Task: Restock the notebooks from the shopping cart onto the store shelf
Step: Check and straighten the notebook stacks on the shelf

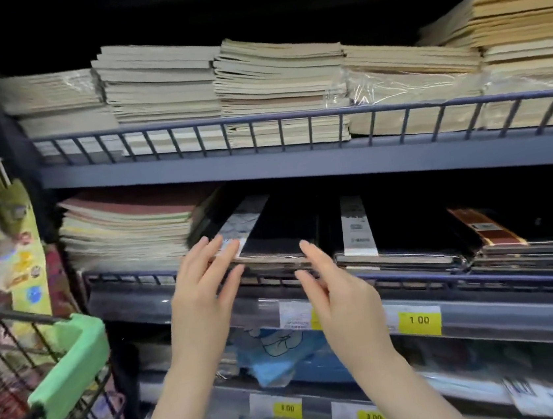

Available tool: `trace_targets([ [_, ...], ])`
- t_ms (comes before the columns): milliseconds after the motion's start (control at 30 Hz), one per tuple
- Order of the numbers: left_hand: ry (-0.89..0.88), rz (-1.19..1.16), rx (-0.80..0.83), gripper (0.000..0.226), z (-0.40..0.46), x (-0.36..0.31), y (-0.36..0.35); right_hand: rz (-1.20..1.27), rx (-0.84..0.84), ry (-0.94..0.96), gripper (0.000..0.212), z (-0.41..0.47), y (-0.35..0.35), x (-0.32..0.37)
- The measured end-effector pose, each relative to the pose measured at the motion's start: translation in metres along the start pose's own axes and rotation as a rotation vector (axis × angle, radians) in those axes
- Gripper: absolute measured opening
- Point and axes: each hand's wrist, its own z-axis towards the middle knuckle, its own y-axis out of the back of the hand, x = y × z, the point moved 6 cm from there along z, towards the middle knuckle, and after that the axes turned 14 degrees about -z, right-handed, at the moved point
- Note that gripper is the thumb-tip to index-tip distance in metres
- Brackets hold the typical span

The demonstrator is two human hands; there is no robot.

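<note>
Filling most of the view, the shelf [297,164] carries three tiers of stock behind low wire rails. Across its top tier, from ten to two o'clock, sit tall piles of beige notebooks [164,84], some wrapped in clear film. On the middle tier another beige pile [126,230] lies at nine o'clock from centre, and black notebooks [281,233] with white paper bands lie flat at the centre; more black ones [401,229] continue toward three o'clock, the farthest with a brown band. The cart [47,390], dark wire with a green handle pad, stands at eight o'clock, its contents blurred and unclear. Blue packets [277,350] show on the lower tier at six o'clock. Both bare forearms rise from the bottom edge toward the centre. The left hand [201,286] is raised with fingers spread apart, its fingertips at the left front corner of the central black notebook; whether they press on it cannot be told. The right hand [339,291] is likewise spread, fingers loose, its fingertips at the notebook's right front corner. Neither hand grips anything. Yellow price tags [419,321] line the rail edges at five o'clock.
</note>
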Motion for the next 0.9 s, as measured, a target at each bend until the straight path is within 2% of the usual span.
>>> trace_targets([
  [167, 0.011, -0.035, 0.029, 0.03, 0.008, 0.012, -0.006, -0.083, -0.007, -0.059, 0.032, 0.011, -0.006, 0.0],
  [367, 0.032, -0.081, 0.034, 0.032, 0.01, 0.009, -0.007, -0.112, 0.012, -0.083, 0.032, 0.012, -0.007, 0.0],
  [433, 0.125, -0.132, 0.012, 0.045, 0.007, 0.011, -0.003, -0.075, 0.033, -0.102, 0.034, 0.01, -0.006, -0.002],
  [533, 0.341, -0.202, -0.041, 0.062, -0.003, 0.02, 0.005, -0.005, 0.08, -0.107, 0.052, -0.003, 0.0, -0.006],
  [733, 0.404, -0.179, -0.085, 0.052, -0.001, 0.023, 0.006, -0.007, 0.135, -0.102, 0.061, -0.012, -0.004, -0.012],
  [900, 0.396, -0.182, -0.106, 0.047, 0.0, 0.026, 0.004, 0.095, 0.112, -0.147, 0.051, -0.003, -0.006, -0.009],
])
